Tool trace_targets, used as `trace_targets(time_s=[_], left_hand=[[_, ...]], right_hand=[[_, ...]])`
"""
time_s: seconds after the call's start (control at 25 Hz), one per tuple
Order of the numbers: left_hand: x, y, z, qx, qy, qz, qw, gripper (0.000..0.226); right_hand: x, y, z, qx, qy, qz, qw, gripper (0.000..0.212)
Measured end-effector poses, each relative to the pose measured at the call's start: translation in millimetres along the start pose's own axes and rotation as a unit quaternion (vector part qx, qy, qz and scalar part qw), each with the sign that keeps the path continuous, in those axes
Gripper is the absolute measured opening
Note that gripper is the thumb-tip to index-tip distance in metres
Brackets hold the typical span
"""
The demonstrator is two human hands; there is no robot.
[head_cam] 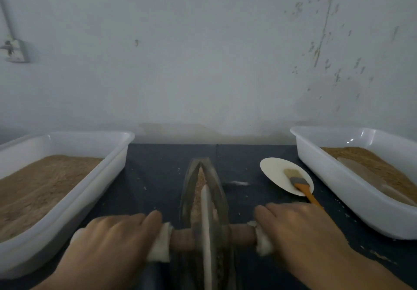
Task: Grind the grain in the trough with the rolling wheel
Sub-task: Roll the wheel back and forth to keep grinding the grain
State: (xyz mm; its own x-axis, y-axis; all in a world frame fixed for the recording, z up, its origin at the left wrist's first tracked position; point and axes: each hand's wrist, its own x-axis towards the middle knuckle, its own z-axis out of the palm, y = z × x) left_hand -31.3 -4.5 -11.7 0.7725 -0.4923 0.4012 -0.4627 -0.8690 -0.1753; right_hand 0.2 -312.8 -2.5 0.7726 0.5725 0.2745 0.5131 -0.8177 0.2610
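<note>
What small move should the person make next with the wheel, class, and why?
Probably roll the wheel forward along the trough: both the left hand and right hand grip its axle at the near end, while unground grain lies ahead.

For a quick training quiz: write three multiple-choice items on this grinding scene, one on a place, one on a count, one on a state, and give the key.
1. Where does the brush lie?
A. in the left tub
B. on the white dish
C. in the trough

2. How many white tubs hold brown grain?
A. one
B. two
C. three

3. How are the hands placed?
A. both on the axle
B. only the left on the axle
C. both in the tubs

Key: 1 B, its bristles rest on the white dish. 2 B, the left tub and the right tub. 3 A, the left hand and right hand grip the cloth-wrapped axle either side of the wheel in the trough.
</note>
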Motion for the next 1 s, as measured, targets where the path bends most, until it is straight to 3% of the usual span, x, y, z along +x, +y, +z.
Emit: trace_targets(time_s=[0.04, 0.12, 0.28, 0.4, 0.6, 0.68, 0.76, 0.88, 1.0], left_hand=[[-4.2, -0.7, -4.3, -0.018, 0.021, 0.023, 0.999, 0.024], [6.3, -0.5, -5.1, 0.033, -0.043, 0.006, 0.999, 0.035], [72.3, -28.7, 31.6, 0.082, -0.068, -0.122, 0.987, 0.029], [109.7, -45.3, 40.2, 0.104, -0.061, -0.169, 0.978, 0.020], [55.4, -15.9, 19.6, 0.073, -0.058, -0.093, 0.991, 0.043], [21.8, 3.4, -0.3, 0.068, -0.009, -0.017, 0.998, 0.051], [1.2, 7.3, -10.5, 0.044, 0.058, 0.026, 0.997, 0.044], [16.0, 4.8, -6.8, 0.089, -0.017, -0.002, 0.996, 0.048], [77.8, -19.6, 18.1, 0.155, -0.052, -0.096, 0.982, 0.033]], right_hand=[[-4.3, 2.8, -3.3, -0.002, -0.016, -0.002, 1.000, 0.050], [0.5, 4.4, 3.2, 0.005, -0.081, 0.029, 0.996, 0.053], [65.0, 19.7, 26.5, -0.052, 0.005, 0.066, 0.996, 0.028], [118.9, 32.3, 25.1, -0.057, 0.029, 0.100, 0.993, 0.025], [42.4, 13.4, 26.4, 0.005, -0.015, 0.058, 0.998, 0.027], [-0.1, 1.2, 13.7, 0.025, 0.021, 0.018, 0.999, 0.038], [-17.5, -0.1, 1.3, 0.036, 0.068, -0.001, 0.997, 0.056], [-3.4, 2.8, 11.6, 0.028, -0.029, 0.033, 0.999, 0.049], [59.4, 18.3, 35.2, 0.008, -0.013, 0.105, 0.994, 0.025]])
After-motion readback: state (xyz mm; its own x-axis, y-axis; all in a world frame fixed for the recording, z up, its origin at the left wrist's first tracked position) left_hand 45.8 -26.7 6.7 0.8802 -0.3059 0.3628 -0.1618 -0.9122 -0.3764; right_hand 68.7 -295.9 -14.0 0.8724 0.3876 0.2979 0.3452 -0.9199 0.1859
